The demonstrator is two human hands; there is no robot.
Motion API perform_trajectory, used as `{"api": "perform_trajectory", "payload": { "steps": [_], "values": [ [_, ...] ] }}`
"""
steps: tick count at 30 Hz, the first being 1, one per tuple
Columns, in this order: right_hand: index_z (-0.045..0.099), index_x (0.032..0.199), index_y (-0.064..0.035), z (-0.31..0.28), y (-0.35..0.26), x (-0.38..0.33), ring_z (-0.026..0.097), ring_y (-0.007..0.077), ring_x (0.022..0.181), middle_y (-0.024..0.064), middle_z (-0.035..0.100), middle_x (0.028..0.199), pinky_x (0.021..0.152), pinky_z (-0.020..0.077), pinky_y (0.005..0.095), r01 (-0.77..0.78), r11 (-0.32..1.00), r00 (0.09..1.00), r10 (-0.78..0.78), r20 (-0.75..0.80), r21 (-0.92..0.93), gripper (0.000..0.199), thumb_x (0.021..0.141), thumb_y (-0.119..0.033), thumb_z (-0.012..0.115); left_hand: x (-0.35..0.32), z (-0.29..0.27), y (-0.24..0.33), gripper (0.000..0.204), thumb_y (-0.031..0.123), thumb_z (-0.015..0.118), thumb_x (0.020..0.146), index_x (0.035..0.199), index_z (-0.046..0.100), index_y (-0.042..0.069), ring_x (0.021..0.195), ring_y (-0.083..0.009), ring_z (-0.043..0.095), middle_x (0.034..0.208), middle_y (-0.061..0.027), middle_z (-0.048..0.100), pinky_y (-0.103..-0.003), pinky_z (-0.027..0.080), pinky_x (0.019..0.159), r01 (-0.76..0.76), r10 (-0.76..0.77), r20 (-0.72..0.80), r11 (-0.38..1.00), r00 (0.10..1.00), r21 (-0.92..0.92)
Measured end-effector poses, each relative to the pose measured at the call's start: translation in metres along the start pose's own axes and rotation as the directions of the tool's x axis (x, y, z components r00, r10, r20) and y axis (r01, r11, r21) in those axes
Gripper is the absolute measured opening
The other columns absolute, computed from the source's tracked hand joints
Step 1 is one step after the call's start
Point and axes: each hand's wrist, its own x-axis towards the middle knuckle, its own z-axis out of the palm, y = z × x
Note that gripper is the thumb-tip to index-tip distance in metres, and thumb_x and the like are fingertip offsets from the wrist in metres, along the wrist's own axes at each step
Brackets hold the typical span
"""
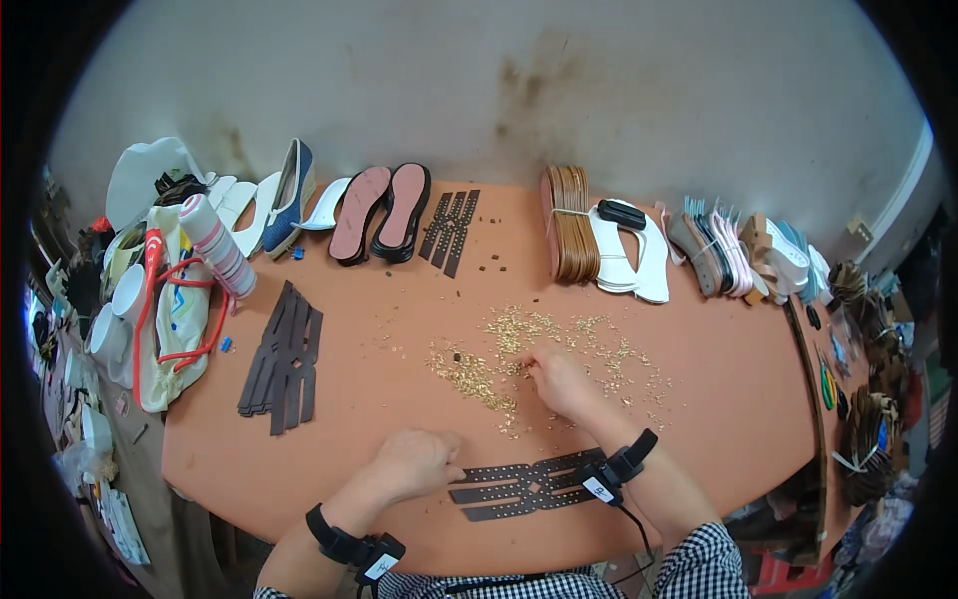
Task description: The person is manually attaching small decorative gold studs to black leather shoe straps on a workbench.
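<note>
My right hand (557, 379) reaches into a scatter of small gold-coloured pieces (469, 379), fingertips pinched together among them. Whatever lies between those fingertips is too small to make out. Close to the table's front edge lies a dark cut-out strap piece (534, 488), dotted with small light studs or holes. Beside its left end is my left hand (414, 464), fingers curled and the thumb side at the strap's tip. The hand itself hides what those fingers hold, if anything. My right forearm and its black wristband cover the strap piece's right end.
Stacked plain dark strap pieces (284, 359) lie left. Behind are pink-topped soles (359, 215), a dotted strap piece (449, 233), a bound brown bundle (569, 225) and white cut-outs (631, 260). A spray can (218, 245) and red-corded bag (170, 319) crowd the left edge.
</note>
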Motion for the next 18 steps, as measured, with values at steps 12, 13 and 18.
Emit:
{"api": "perform_trajectory", "payload": {
  "steps": [12,13,18],
  "values": [
    [0.058,0.091,-0.001,-0.006,0.002,-0.004,0.058,0.0362,0.088,0.0179,0.06,0.092,0.078,0.0472,0.0418,0.036,0.979,0.999,-0.034,0.011,-0.202,0.011,0.084,-0.008,0.052,-0.002,0.013,-0.012,0.027,0.032,0.071,0.074,0.077,0.058,0.009,0.074,-0.0304,0.063,0.075,-0.0095,0.065,-0.041,0.047,0.064,-0.048,0.041,-0.136,0.998,0.99,-0.045],
    [0.058,0.092,-0.0014,-0.007,0.001,-0.003,0.058,0.0364,0.089,0.0179,0.06,0.094,0.079,0.047,0.0427,0.02,0.981,1.0,-0.018,0.012,-0.192,0.012,0.085,-0.009,0.052,-0.003,0.013,-0.012,0.027,0.032,0.071,0.074,0.077,0.058,0.009,0.075,-0.0303,0.063,0.075,-0.0096,0.065,-0.041,0.047,0.064,-0.056,0.048,-0.152,0.997,0.987,-0.048],
    [0.058,0.094,-0.0026,-0.007,0.0,0.003,0.058,0.0369,0.092,0.0183,0.058,0.099,0.08,0.0467,0.0445,0.023,0.983,0.999,-0.018,0.03,-0.18,0.013,0.086,-0.011,0.052,-0.006,0.016,-0.015,0.026,0.031,0.07,0.075,0.078,0.058,0.008,0.076,-0.03,0.063,0.076,-0.0093,0.065,-0.041,0.047,0.065,-0.078,0.064,-0.191,0.995,0.979,-0.063]
  ]
}}
